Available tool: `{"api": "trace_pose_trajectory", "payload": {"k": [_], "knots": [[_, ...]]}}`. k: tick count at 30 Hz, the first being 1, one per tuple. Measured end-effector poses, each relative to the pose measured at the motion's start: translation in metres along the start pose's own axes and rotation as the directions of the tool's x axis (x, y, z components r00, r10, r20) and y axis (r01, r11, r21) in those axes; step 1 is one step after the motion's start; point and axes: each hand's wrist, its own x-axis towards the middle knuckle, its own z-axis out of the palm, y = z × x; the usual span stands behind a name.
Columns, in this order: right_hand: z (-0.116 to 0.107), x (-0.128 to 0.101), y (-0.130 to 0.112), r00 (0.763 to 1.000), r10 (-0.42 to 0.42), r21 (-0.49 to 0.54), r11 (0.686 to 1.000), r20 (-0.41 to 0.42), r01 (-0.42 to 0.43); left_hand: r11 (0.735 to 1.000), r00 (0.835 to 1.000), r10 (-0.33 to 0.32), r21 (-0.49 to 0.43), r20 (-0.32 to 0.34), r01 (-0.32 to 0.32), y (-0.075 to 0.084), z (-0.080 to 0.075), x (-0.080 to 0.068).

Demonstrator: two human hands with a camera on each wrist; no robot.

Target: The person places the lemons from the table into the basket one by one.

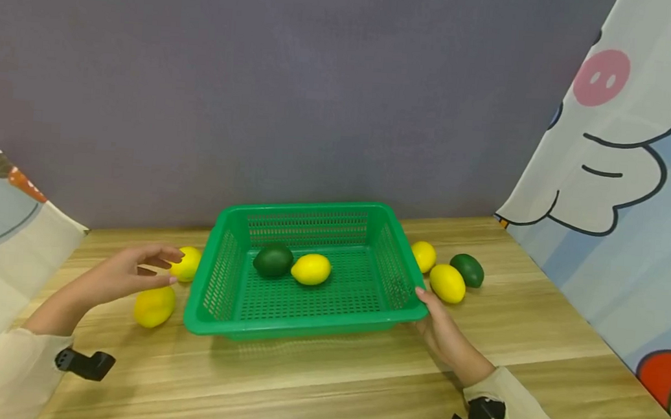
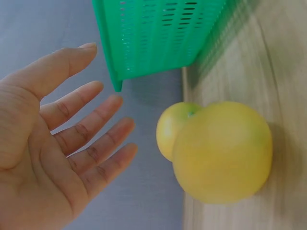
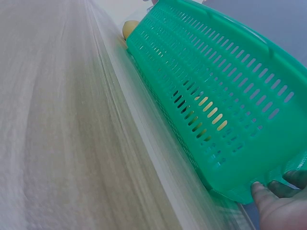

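A green plastic basket [image 1: 304, 324] with slotted walls stands on the wooden table. In it lie a dark green oval fruit [image 1: 273, 260] and a yellow lemon [image 1: 311, 269], side by side. My right hand [image 1: 446, 337] grips the basket's front right corner, thumb on the rim and fingers underneath; the right wrist view shows those fingers [image 3: 263, 196] against the wall. Off the basket's left side, my left hand [image 1: 126, 276] hovers with fingers spread and nothing in them. Near it are two yellow fruits, one in front [image 2: 223, 153] and one behind [image 2: 168, 129].
Right of the basket, two yellow fruits [image 1: 448, 283] and a dark green fruit [image 1: 467, 270] lie grouped on the wooden table [image 1: 311, 389]. A grey wall [image 1: 320, 91] rises behind. Cartoon-printed cloth [image 1: 625, 158] hangs along the right, more of it at the left.
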Motion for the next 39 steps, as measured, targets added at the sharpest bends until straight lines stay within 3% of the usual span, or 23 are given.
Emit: {"api": "trace_pose_trajectory", "payload": {"k": [18,24,39], "knots": [[0.0,0.001,0.0,1.0,-0.011,-0.03,0.999,0.025,0.011,0.998,1.0,0.004,0.068,-0.016,-0.003,-0.018,0.013,-0.012],[0.0,0.001,0.0,1.0,-0.01,-0.019,1.0,0.026,0.011,0.994,0.999,-0.02,0.108,-0.027,0.023,-0.026,0.017,-0.016],[0.0,-0.001,0.0,1.0,-0.011,-0.025,1.0,0.022,0.012,0.992,0.997,-0.072,0.106,-0.017,0.074,-0.037,0.025,-0.022]]}}
